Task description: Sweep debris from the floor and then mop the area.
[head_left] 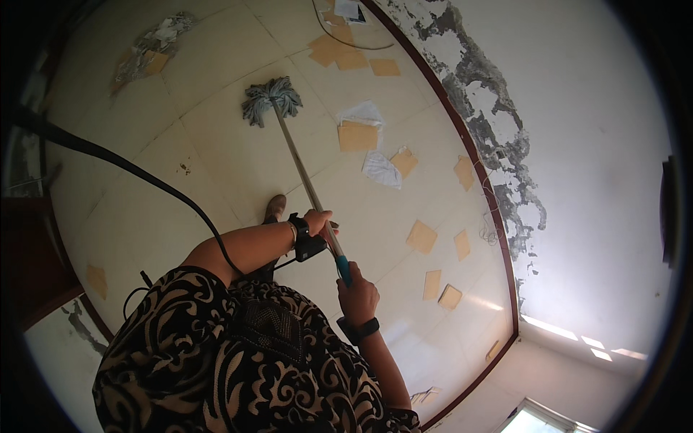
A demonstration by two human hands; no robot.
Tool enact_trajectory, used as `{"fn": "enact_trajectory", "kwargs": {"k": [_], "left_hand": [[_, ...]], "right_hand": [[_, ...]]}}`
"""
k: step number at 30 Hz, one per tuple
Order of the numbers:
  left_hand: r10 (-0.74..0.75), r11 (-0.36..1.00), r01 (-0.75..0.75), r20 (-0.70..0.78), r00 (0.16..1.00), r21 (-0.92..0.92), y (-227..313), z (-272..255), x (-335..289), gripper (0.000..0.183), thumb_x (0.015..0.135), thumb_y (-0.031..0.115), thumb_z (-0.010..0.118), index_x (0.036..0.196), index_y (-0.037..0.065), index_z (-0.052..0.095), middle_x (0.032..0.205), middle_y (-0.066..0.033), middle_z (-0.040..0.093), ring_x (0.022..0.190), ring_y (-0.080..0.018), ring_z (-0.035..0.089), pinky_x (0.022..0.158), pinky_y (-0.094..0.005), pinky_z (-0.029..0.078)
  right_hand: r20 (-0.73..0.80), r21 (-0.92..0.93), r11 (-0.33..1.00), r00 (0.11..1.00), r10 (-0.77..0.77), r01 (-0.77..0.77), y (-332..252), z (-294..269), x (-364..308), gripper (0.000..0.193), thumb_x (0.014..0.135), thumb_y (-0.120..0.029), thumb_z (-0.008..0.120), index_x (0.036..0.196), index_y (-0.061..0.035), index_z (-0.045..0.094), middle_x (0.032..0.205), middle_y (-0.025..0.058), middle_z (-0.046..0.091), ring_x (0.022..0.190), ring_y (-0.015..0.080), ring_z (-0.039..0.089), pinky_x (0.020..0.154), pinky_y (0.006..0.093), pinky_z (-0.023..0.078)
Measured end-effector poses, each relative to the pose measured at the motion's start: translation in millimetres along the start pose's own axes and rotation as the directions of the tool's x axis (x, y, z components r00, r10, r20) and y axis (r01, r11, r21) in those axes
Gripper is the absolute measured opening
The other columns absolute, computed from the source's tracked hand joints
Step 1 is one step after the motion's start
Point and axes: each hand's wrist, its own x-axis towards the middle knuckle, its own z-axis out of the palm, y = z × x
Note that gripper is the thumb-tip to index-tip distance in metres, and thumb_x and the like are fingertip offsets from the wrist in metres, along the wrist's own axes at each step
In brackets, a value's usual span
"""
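Note:
A mop (294, 148) with a long metal pole slants from my body up toward the far floor. Its grey-blue string head (271, 98) lies spread on the pale tiles. My left hand (318, 222) is closed around the pole about halfway along. Lower down, my right hand (358, 294) is wrapped around the teal grip (343, 270) near the pole's end. Dark straps with devices sit on both wrists; a black box (311, 246) hangs by the left one.
Tan square sheets (358, 136) and white papers (381, 169) lie scattered on the right side of the floor. A debris pile (155, 49) sits at the far left. A peeling wall (498, 130) with dark red skirting runs along the right. A black cable (144, 173) crosses at left.

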Motion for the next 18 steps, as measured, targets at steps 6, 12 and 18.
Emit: {"fn": "enact_trajectory", "kwargs": {"k": [6,12,18], "left_hand": [[0.024,0.939,-0.043,0.061,0.998,0.34,124,-19,44,0.032,0.082,0.024,0.045,0.084,-0.008,0.047,0.073,-0.0176,0.057,0.065,-0.0247,0.059,0.055,-0.0336,0.049],[-0.203,0.957,0.171,0.12,0.972,0.233,131,-6,100,0.036,0.082,0.024,0.042,0.092,-0.009,0.046,0.084,-0.0188,0.057,0.073,-0.0273,0.058,0.052,-0.037,0.048],[-0.356,0.795,0.131,0.281,0.891,0.592,88,56,88,0.039,0.083,0.03,0.042,0.066,-0.001,0.057,0.068,-0.0127,0.06,0.065,-0.0206,0.058,0.062,-0.0296,0.046]], "right_hand": [[0.029,0.113,0.988,0.993,-0.111,0.107,-32,-45,95,0.042,0.067,-0.015,0.06,0.105,-0.0109,0.041,0.058,0.0156,0.055,0.058,0.035,0.054,0.051,0.0417,0.042],[0.122,0.041,0.996,0.99,0.074,-0.08,-1,-131,50,0.047,0.064,-0.016,0.062,0.108,-0.0149,0.046,0.07,0.017,0.057,0.065,0.0347,0.055,0.054,0.0389,0.044],[0.205,0.171,0.969,0.968,0.143,-0.179,-9,-231,3,0.032,0.072,0.002,0.044,0.104,-0.0003,0.048,0.09,0.0205,0.054,0.078,0.0316,0.054,0.062,0.0314,0.045]]}}
